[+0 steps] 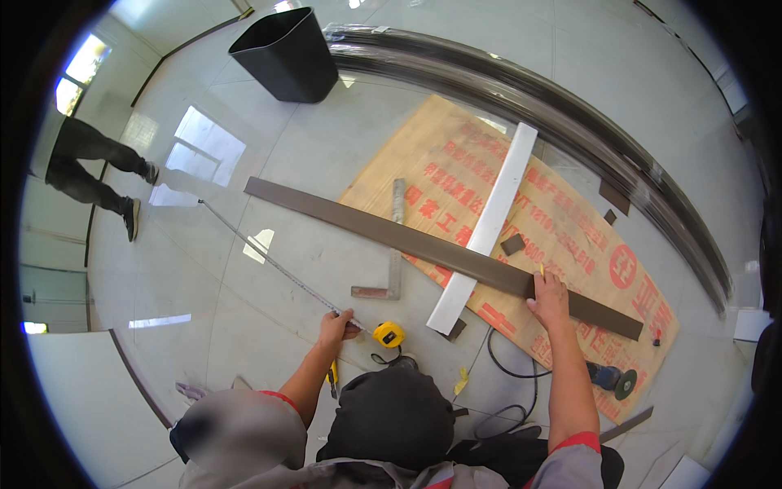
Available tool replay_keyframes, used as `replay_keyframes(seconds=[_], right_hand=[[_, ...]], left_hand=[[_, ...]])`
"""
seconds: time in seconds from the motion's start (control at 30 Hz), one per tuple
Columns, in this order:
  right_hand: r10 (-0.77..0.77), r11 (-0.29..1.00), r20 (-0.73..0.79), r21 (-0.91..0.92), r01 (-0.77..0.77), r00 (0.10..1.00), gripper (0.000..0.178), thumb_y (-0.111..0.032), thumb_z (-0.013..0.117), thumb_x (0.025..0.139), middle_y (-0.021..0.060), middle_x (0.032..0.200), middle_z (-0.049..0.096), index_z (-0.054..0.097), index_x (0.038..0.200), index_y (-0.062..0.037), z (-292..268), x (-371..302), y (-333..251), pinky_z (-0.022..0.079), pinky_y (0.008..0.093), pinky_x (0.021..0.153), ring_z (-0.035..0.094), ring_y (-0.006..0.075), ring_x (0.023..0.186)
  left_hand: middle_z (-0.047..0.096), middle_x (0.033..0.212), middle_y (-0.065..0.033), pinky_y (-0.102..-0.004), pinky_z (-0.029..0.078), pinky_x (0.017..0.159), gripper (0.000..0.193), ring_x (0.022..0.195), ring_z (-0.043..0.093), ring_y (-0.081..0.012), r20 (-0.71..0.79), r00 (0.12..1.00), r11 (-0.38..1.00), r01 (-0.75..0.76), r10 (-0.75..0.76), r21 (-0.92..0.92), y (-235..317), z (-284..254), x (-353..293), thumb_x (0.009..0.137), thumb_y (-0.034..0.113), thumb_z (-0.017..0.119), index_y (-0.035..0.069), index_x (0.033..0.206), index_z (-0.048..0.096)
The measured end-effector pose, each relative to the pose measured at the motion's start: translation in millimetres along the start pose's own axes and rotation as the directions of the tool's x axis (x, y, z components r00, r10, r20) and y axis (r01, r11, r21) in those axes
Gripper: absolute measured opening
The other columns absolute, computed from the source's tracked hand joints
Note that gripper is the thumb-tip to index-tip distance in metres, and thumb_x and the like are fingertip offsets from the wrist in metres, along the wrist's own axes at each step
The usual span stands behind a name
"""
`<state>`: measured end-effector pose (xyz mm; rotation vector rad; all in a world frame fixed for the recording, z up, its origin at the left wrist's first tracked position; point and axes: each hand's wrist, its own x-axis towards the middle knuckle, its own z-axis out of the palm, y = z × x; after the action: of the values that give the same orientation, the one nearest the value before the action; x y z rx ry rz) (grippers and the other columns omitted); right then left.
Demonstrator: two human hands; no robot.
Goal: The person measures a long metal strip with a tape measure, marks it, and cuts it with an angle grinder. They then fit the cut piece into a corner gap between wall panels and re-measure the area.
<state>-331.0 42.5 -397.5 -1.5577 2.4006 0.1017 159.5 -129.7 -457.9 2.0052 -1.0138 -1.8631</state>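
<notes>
A long, flat dark-brown strip [383,232] lies aslant across a white bar [495,204] and a tan printed board [391,155] on the floor. My right hand [551,298] rests on the strip, right of the crossing. Its fingers are closed round a slim yellow pencil [542,270], of which only the tip shows. My left hand [334,326] pinches the pulled-out blade of a tape measure [388,334] close to its yellow case. The blade runs to the far left over the tiles. Between the hands and the strip lies a metal try square [396,244].
A blue angle grinder [607,376] with its black cable sits at the board's near right. Film-wrapped dark profiles [489,69] curve along the far side, beside a black bin [285,57]. A yellow utility knife [332,378] lies by my knee. Another person's legs [98,167] stand at left.
</notes>
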Motion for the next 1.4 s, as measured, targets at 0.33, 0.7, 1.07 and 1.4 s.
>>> replay_keyframes(seconds=[0.33, 0.7, 1.07, 1.4], right_hand=[[0.059, 0.995, 0.044, 0.076, -0.062, 0.997, 0.064, -0.02, 0.078, 0.071, 0.0172, 0.129, 0.056, 0.054, 0.128, -0.0043, 9, 1, 12, 0.049, 0.0472, 0.098, 0.053, 0.034, 0.124], [0.109, 0.984, 0.047, 0.133, -0.115, 0.993, 0.063, -0.016, 0.076, 0.067, 0.0182, 0.126, 0.057, 0.055, 0.125, -0.0027, -12, 20, 26, 0.05, 0.0498, 0.1, 0.055, 0.0375, 0.12], [0.054, 0.992, -0.005, 0.112, -0.053, 0.999, 0.064, -0.019, 0.08, 0.068, 0.0153, 0.121, 0.058, 0.056, 0.125, -0.003, 3, 27, 33, 0.051, 0.046, 0.097, 0.056, 0.0339, 0.118], [0.027, 0.988, -0.009, 0.151, -0.025, 1.0, 0.069, -0.017, 0.08, 0.072, 0.017, 0.126, 0.055, 0.052, 0.133, -0.0035, 12, 27, 24, 0.043, 0.046, 0.106, 0.053, 0.034, 0.123]], left_hand=[[0.064, 0.1, -0.0132, -0.0439, 0.051, 0.083, 0.039, 0.095, 0.063, -0.034, 0.142, 0.416, 0.146, -0.587, 0.898, 0.797, 67, 31, -28, 0.074, 0.018, 0.082, 0.005, 0.106, 0.063], [0.058, 0.093, -0.0144, -0.0462, 0.049, 0.085, 0.015, 0.091, 0.061, -0.0354, 0.7, 0.549, -0.251, -0.675, 0.457, 0.694, 112, 35, 16, 0.073, 0.006, 0.063, 0.008, 0.087, 0.068], [0.061, 0.093, -0.0081, -0.0389, 0.053, 0.076, 0.03, 0.089, 0.063, -0.0268, 0.599, 0.579, -0.133, -0.648, 0.553, 0.75, 110, -132, -98, 0.068, 0.0, 0.079, 0.007, 0.096, 0.071], [0.058, 0.094, -0.0087, -0.0427, 0.049, 0.08, 0.027, 0.09, 0.059, -0.0301, 0.739, 0.133, -0.202, -0.917, 0.66, 0.345, 147, 189, -19, 0.08, 0.012, 0.073, 0.009, 0.107, 0.069]])
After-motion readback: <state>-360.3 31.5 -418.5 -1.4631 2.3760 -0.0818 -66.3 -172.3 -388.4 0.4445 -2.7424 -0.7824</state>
